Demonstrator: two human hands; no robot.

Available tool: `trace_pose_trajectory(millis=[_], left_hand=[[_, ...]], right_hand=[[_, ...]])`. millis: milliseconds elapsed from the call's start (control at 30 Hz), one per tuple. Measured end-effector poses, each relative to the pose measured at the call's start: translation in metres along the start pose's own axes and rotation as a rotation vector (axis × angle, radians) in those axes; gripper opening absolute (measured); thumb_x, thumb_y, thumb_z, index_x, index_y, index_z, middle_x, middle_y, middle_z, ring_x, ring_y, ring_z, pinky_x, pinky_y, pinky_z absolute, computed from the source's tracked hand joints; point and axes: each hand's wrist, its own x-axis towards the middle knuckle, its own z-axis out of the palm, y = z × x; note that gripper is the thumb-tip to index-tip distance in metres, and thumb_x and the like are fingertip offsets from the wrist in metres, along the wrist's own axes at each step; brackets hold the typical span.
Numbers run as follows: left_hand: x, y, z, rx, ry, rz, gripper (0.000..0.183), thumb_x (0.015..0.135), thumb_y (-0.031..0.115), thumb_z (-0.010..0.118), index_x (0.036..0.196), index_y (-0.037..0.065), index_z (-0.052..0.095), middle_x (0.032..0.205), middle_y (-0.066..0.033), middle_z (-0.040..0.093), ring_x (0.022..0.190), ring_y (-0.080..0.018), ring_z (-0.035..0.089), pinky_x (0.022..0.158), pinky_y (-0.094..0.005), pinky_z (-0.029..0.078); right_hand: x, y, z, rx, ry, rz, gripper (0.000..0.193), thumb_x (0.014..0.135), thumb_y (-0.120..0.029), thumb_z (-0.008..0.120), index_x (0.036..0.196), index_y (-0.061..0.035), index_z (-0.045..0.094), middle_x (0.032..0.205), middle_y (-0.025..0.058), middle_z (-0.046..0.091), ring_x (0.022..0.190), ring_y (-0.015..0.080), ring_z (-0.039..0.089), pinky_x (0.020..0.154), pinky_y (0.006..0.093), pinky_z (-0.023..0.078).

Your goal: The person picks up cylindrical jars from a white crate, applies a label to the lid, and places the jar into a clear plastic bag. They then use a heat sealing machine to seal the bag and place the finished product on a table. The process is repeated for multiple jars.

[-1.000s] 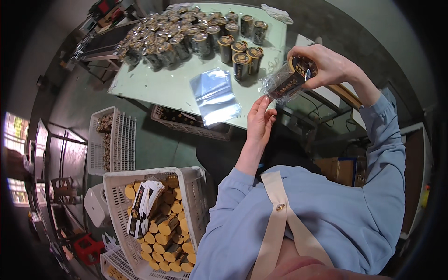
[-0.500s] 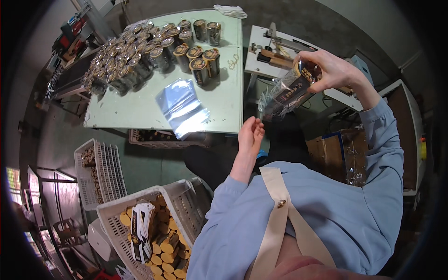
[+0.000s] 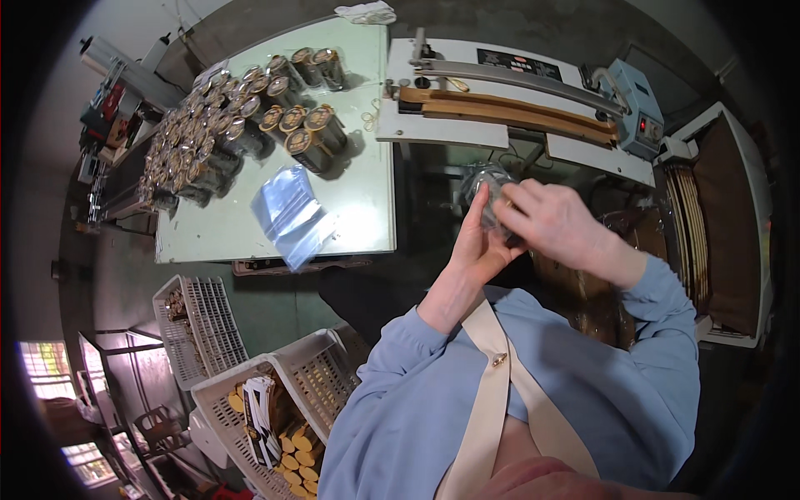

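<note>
In front of my chest, my left hand (image 3: pixel 482 254) cradles a dark canister (image 3: pixel 487 185) inside a clear plastic bag, thumb up along its side. My right hand (image 3: pixel 552 218) presses curled fingers against the bagged canister from the right; its fingertips partly hide it. On the pale green table (image 3: pixel 358 225), a stack of flat clear plastic bags (image 3: pixel 292 212) overhangs the front edge. Behind them stand several black canisters (image 3: pixel 310 150) with gold-toned lids. Many film-wrapped canisters (image 3: pixel 200 154) crowd the table's left half.
A bar heat sealer (image 3: pixel 517 104) with a blue control box (image 3: pixel 637 112) sits on a white bench right of the table. At lower left, a white crate (image 3: pixel 279 362) holds gold-ended cylinders and flat printed pieces; another crate (image 3: pixel 200 325) stands behind it. A white-framed bin (image 3: pixel 733 225) stands right.
My right hand has brought the bagged canister down and inward from near the sealer. My left hand has risen to meet it and now holds it too. The view has shifted to the right.
</note>
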Motion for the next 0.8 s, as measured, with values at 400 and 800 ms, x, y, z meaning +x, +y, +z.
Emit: trace_pose_trajectory(millis=[400,800], left_hand=[[0.034,-0.025,-0.048,0.17,0.263,-0.17,0.036,0.094,0.036,0.061,0.116,0.007,0.063,0.102,-0.008,0.07,0.095,-0.0211,0.069,0.083,-0.0379,0.058],[-0.011,-0.035,-0.019,0.419,0.07,-0.346,0.065,0.09,0.026,0.068,0.141,-0.004,0.04,0.124,-0.0223,0.061,0.114,-0.029,0.065,0.09,-0.0418,0.059]], right_hand=[[-0.078,0.007,0.033,0.626,0.08,0.309,0.053,0.071,-0.015,0.077,0.121,-0.0057,0.06,0.122,0.0132,0.059,0.109,0.0297,0.059,0.095,0.0406,0.05],[-0.101,0.08,0.143,2.004,-0.06,0.745,0.043,0.092,-0.018,0.071,0.129,0.0,0.057,0.121,0.0107,0.065,0.114,0.0161,0.061,0.101,0.03,0.047]])
